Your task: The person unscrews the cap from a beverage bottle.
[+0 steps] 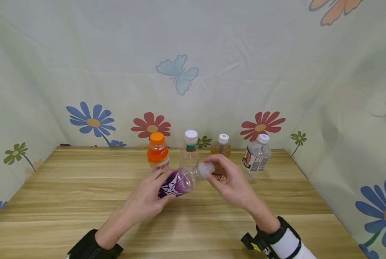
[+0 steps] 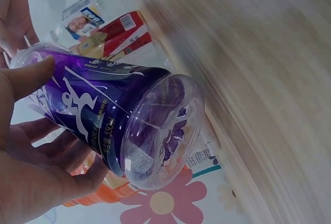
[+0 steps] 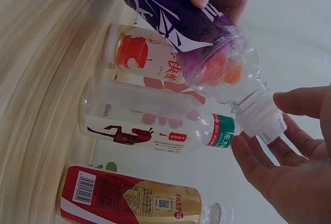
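The right hand (image 1: 230, 181) is partly hiding the amber bottle (image 1: 221, 148), the left hand (image 1: 147, 196) is partly covering the purple bottle (image 1: 181, 181), and the head view is cutting off the table (image 1: 66, 201) nearby.

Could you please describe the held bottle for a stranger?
Look at the pale wood-grain table. Over its middle, the left hand grips a clear, round plastic bottle with a purple label. It alone is tilted; four capped bottles behind stand upright.
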`<act>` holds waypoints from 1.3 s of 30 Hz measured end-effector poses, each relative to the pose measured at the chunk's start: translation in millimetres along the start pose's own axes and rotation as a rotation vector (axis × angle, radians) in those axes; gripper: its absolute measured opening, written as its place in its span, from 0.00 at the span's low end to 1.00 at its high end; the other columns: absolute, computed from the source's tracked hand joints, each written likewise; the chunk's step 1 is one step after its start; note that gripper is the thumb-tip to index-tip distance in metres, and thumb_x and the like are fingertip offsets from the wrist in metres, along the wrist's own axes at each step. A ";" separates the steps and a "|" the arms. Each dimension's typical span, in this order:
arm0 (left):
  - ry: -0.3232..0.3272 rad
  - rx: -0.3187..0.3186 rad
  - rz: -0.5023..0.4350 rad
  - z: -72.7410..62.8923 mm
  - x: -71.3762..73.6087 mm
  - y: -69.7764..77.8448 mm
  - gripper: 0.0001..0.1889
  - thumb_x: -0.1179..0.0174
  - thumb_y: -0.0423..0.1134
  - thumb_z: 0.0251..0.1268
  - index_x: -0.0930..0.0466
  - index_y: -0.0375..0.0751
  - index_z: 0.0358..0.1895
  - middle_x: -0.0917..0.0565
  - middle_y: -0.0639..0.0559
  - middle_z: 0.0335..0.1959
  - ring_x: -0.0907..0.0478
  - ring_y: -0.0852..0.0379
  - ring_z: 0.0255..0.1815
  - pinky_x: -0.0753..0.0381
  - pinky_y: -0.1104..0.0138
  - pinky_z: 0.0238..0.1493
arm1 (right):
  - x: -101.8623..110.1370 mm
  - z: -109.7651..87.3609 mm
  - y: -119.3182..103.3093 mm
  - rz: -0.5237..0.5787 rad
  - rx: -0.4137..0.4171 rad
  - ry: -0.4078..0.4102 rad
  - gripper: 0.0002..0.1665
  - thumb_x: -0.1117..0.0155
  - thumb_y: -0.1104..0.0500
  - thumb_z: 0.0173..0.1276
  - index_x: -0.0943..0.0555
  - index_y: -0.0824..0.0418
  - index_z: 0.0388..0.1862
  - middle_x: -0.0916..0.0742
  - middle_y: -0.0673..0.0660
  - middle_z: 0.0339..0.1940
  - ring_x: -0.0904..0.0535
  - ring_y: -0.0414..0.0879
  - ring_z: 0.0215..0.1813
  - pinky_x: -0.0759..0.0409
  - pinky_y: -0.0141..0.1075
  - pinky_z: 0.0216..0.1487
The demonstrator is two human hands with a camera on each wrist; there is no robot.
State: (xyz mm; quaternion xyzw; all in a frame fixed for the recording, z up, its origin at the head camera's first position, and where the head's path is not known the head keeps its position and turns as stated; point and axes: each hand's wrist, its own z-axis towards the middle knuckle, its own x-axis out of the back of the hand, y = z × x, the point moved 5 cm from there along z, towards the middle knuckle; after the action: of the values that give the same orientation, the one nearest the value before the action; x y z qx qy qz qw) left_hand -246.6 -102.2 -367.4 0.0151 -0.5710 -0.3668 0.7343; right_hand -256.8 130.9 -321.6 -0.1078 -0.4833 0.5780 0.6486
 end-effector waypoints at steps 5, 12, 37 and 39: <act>0.001 0.001 -0.005 -0.2 -0.2 -0.4 0.37 0.24 0.45 0.59 0.26 0.39 0.71 0.24 0.43 0.68 0.24 0.42 0.64 0.26 0.45 0.66 | 0.6 0.2 1.4 0.000 -0.023 0.012 0.24 0.30 0.70 0.69 0.23 0.62 0.63 0.17 0.59 0.59 0.18 0.52 0.55 0.15 0.45 0.52; 0.002 -0.014 0.013 0.0 -1.0 -0.3 0.36 0.24 0.45 0.59 0.26 0.39 0.70 0.23 0.42 0.68 0.23 0.42 0.63 0.25 0.45 0.65 | 2.2 -1.1 8.7 -0.068 -0.172 0.039 0.17 0.36 0.56 0.77 0.21 0.62 0.59 0.14 0.55 0.49 0.17 0.46 0.46 0.14 0.39 0.45; 0.012 -0.025 0.002 0.2 -1.6 -0.4 0.36 0.23 0.43 0.58 0.26 0.38 0.70 0.22 0.43 0.67 0.22 0.43 0.62 0.25 0.46 0.65 | 0.0 0.1 1.5 -0.075 -0.004 -0.027 0.19 0.34 0.69 0.72 0.21 0.65 0.61 0.15 0.55 0.53 0.17 0.48 0.44 0.14 0.35 0.42; 0.013 -0.023 -0.001 0.2 -1.3 -0.3 0.37 0.23 0.43 0.59 0.26 0.38 0.70 0.23 0.43 0.67 0.23 0.43 0.62 0.25 0.46 0.65 | -0.2 -0.1 1.3 -0.053 0.002 -0.034 0.20 0.35 0.71 0.72 0.21 0.64 0.62 0.15 0.56 0.55 0.17 0.51 0.47 0.14 0.36 0.45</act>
State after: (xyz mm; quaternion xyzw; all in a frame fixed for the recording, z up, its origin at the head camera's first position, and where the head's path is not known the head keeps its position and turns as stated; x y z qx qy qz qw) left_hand -247.1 -101.5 -368.5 0.0095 -0.5619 -0.3738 0.7379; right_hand -257.5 131.2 -322.6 -0.0845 -0.4965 0.5629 0.6554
